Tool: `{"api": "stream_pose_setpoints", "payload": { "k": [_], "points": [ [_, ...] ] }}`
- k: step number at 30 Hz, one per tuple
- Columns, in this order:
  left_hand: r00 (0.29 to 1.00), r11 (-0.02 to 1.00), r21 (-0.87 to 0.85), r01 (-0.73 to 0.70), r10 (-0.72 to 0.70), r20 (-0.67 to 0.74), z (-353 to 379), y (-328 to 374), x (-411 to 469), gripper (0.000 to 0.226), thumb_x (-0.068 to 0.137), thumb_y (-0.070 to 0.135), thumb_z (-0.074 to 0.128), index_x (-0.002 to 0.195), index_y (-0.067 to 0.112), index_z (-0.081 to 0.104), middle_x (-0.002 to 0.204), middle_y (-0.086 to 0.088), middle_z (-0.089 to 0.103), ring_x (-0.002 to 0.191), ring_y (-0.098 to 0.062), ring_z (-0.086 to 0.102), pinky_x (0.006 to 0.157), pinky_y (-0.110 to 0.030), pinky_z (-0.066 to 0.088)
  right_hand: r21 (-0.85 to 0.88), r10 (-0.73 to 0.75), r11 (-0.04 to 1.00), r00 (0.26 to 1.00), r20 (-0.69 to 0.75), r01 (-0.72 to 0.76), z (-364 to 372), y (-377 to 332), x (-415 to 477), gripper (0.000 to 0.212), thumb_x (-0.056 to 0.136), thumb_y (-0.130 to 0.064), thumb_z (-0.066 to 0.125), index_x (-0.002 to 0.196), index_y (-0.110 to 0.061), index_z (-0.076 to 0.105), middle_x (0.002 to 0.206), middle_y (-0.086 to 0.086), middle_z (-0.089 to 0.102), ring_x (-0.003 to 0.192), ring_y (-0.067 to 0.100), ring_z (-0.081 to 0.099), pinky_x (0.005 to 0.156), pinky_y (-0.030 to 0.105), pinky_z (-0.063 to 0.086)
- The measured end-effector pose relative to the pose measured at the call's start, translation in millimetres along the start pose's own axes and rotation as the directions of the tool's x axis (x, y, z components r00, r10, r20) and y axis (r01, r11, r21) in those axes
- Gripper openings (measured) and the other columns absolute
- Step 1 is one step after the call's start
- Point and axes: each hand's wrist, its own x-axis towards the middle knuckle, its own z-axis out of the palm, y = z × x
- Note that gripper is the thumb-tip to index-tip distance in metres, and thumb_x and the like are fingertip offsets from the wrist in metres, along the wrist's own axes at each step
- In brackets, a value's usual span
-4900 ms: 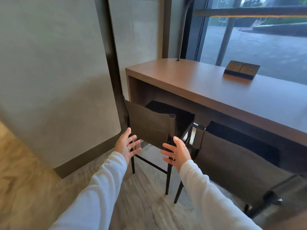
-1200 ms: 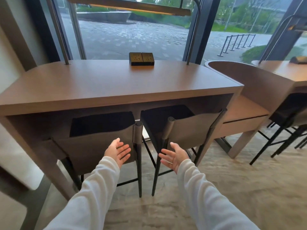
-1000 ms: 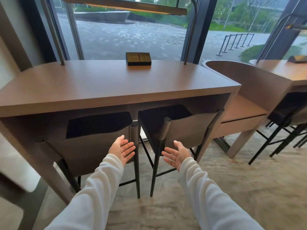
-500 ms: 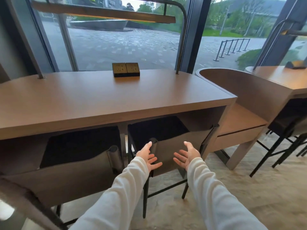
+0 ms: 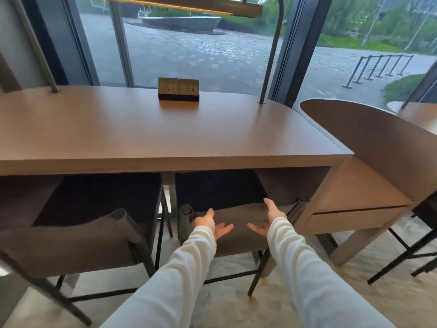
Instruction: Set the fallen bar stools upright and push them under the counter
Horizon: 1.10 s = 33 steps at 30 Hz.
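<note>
Two bar stools stand upright at the brown counter (image 5: 165,138), their dark seats tucked beneath its top. The right stool (image 5: 238,216) has a grey-brown fabric backrest on black legs. My left hand (image 5: 211,224) and my right hand (image 5: 268,221) are both stretched out with straight, spread fingers against that backrest, thumbs at its upper edge. Neither hand holds anything. The left stool (image 5: 78,235) stands beside it, its backrest nearer to me.
A double socket block (image 5: 178,88) sits at the back of the counter, between two metal lamp posts. A lower curved bench and side shelf (image 5: 359,202) adjoin on the right, with another black-legged stool (image 5: 416,252) beyond. Glass windows stand behind the counter.
I have stepped right and closer to the counter. Both hands moved from between the two stools onto the right stool's backrest, staying open throughout.
</note>
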Motion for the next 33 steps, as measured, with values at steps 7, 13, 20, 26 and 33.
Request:
{"api": "stream_pose_setpoints", "payload": {
  "k": [7,13,20,26,33],
  "points": [
    [0.99,0.99,0.104,-0.099,0.109,-0.094,1,4,7,0.04,0.096,0.016,0.048,0.134,0.013,0.035,0.137,-0.026,0.043,0.119,-0.04,0.052,0.056,-0.041,0.053,-0.004,0.05,0.999,0.999,0.012,-0.05,14,-6,31,0.046,0.082,-0.029,0.068,0.121,-0.019,0.045,0.134,0.013,0.04,0.083,0.045,0.055,0.063,0.05,0.059],
    [0.971,0.974,0.128,-0.187,0.203,-0.129,-7,21,19,0.04,0.094,0.007,0.048,0.132,0.011,0.036,0.117,-0.021,0.044,0.11,-0.041,0.057,0.045,-0.039,0.054,0.12,0.036,0.992,0.998,0.051,-0.042,28,-3,43,0.029,0.083,0.001,0.055,0.109,-0.009,0.048,0.103,0.022,0.051,0.085,0.045,0.055,0.069,0.056,0.056],
    [0.97,0.971,0.143,-0.193,0.21,-0.12,-9,22,16,0.023,0.093,0.004,0.049,0.113,0.012,0.039,0.104,-0.02,0.046,0.106,-0.042,0.058,0.05,-0.042,0.053,0.122,0.022,0.992,0.998,0.061,-0.029,27,-2,44,0.029,0.083,0.005,0.052,0.109,-0.006,0.046,0.091,0.022,0.052,0.071,0.043,0.056,0.071,0.058,0.056],
    [0.967,0.966,0.179,-0.184,0.211,-0.142,-5,26,12,0.025,0.093,0.003,0.048,0.117,0.009,0.041,0.102,-0.019,0.054,0.106,-0.041,0.06,0.055,-0.04,0.053,0.021,0.009,1.0,0.998,0.069,-0.011,23,-1,44,0.039,0.086,-0.002,0.055,0.123,-0.008,0.045,0.093,0.023,0.054,0.066,0.043,0.06,0.071,0.057,0.056],
    [0.985,0.951,0.301,-0.065,0.11,-0.135,-24,33,0,0.044,0.094,0.024,0.054,0.131,0.005,0.042,0.128,-0.019,0.051,0.11,-0.036,0.056,0.073,-0.048,0.055,-0.065,0.007,0.998,0.992,0.123,0.001,10,7,29,0.055,0.083,-0.037,0.068,0.128,-0.014,0.045,0.117,0.014,0.054,0.099,0.033,0.062,0.07,0.048,0.056]
  ]
}}
